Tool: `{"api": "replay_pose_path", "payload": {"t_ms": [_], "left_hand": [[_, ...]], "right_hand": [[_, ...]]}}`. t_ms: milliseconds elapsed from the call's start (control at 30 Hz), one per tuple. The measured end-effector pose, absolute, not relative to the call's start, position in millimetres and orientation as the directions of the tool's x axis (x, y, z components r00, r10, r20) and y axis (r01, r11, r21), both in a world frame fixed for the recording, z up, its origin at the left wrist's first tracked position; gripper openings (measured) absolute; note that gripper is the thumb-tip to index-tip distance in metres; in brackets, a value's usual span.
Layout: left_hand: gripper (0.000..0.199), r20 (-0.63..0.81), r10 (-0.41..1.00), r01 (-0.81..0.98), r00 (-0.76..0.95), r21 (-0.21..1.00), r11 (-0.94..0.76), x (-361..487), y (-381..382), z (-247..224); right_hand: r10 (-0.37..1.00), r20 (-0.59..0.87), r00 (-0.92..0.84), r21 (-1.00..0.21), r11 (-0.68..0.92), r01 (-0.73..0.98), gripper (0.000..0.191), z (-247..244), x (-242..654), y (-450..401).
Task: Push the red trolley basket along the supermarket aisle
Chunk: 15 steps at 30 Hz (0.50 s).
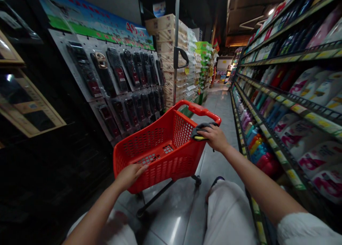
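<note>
The red cart (171,170) is lattice-sided; left fingers (139,169) touch its rim, grip unclear, while right fingers (208,131) clutch gray cloth (197,130).

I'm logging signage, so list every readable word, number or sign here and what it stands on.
"49.9" in red, last digit less certain: banner above the hanging packs.
Too blurred or small to read: the banner's other lettering; labels on the hanging packs, stacked cartons and shelf bottles; yellow shelf tags.
No lettering shows on the red cart or gray cloth.
</note>
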State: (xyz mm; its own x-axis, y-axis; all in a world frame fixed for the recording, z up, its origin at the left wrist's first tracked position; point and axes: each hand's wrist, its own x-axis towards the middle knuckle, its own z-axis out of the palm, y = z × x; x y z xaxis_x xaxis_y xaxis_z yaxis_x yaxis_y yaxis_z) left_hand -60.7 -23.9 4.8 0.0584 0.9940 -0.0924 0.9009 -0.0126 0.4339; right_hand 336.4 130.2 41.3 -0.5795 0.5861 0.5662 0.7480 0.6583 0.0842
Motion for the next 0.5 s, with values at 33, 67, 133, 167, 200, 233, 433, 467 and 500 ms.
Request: {"api": "replay_pose_path", "payload": {"t_ms": [33,67,133,167,200,233,433,467,500], "left_hand": [[0.054,-0.091,0.993,0.882,0.071,0.47,-0.02,-64.0,-24.9,4.7],[0.054,-0.088,0.993,0.862,0.082,0.505,-0.026,-66.7,-25.8,4.2],[0.056,-0.091,0.99,0.827,0.104,0.561,-0.035,-70.6,-27.2,2.8],[0.057,-0.099,0.989,0.816,0.114,0.577,-0.036,-71.5,-27.3,2.3],[0.058,-0.108,0.987,0.811,0.12,0.583,-0.035,-71.3,-26.8,2.1],[0.058,-0.119,0.985,0.815,0.122,0.578,-0.031,-69.7,-25.3,2.7],[0.055,-0.075,0.961,0.851,0.267,0.486,-0.199,-14.1,15.1,24.2],[0.054,-0.052,0.948,0.836,0.315,0.488,-0.251,0.2,26.0,28.8],[0.054,-0.038,0.93,0.809,0.367,0.507,-0.298,13.5,37.0,32.7]], "right_hand": [[0.602,0.588,-0.54,0.038,0.646,0.762,0.051,46.0,345.8,136.8],[0.624,0.623,-0.472,-0.028,0.621,0.783,0.052,50.4,355.6,144.9],[0.658,0.693,-0.294,-0.205,0.571,0.795,0.056,56.4,371.9,162.1],[0.667,0.714,-0.212,-0.292,0.558,0.777,0.056,57.6,376.7,169.3],[0.674,0.724,-0.148,-0.363,0.555,0.748,0.056,57.6,378.8,174.7],[0.678,0.728,-0.106,-0.415,0.558,0.719,0.055,56.6,378.4,177.7],[0.663,0.748,-0.022,-0.477,0.56,0.678,0.049,45.6,352.7,151.8],[0.659,0.751,-0.026,-0.473,0.566,0.676,0.049,43.8,349.2,143.8],[0.655,0.755,-0.036,-0.47,0.578,0.667,0.05,41.9,346.5,136.5]]}}
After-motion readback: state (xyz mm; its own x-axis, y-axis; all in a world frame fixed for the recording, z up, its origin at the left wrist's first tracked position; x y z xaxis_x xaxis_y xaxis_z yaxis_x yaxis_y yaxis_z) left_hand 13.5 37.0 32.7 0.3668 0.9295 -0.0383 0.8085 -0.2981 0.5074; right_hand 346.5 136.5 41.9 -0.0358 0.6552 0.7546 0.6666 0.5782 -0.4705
